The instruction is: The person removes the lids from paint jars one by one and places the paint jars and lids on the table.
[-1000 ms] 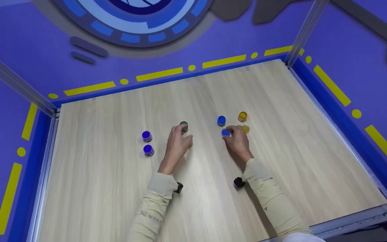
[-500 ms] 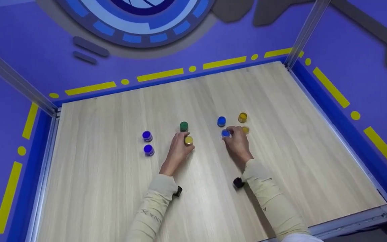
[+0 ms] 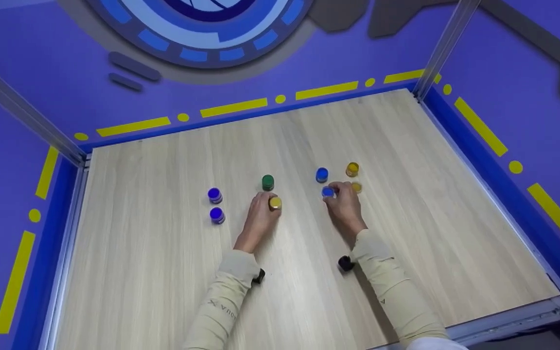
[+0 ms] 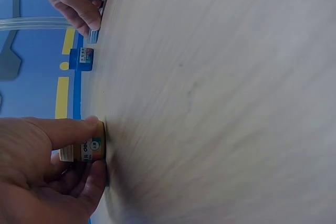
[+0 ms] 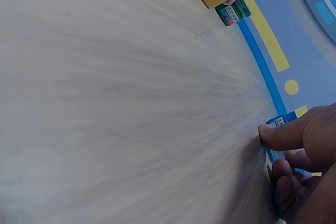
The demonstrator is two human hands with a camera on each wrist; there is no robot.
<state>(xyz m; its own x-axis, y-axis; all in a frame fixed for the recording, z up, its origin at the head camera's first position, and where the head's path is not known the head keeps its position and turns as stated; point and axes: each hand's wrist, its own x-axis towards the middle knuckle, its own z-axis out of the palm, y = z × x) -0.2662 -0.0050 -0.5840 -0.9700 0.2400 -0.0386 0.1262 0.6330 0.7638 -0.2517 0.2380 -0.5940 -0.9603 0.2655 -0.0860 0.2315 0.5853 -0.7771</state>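
My left hand (image 3: 260,214) grips a small yellow paint jar (image 3: 275,203) between thumb and fingers. In the left wrist view this jar (image 4: 89,149) has a printed label and a pale lid, and its base is at the tabletop. Just beyond it stands a green paint jar (image 3: 268,182), apart from the fingers. My right hand (image 3: 345,206) pinches a low, pale-rimmed blue piece (image 3: 327,191) that looks like a jar lid, at the tabletop. Behind that stands a blue paint jar (image 3: 322,175). A flat yellow lid-like piece (image 3: 356,187) lies beside the right fingers, partly hidden.
Two purple-blue jars (image 3: 216,205) stand left of the left hand. A yellow jar (image 3: 352,169) stands at the right, behind the flat yellow piece. Blue panels (image 3: 241,82) border the wooden table (image 3: 163,272) at the back and sides.
The left hand has drawn back from the green jar, which now shows fully. A yellow jar has come into sight in its grip. The right hand stays in place on the blue piece.
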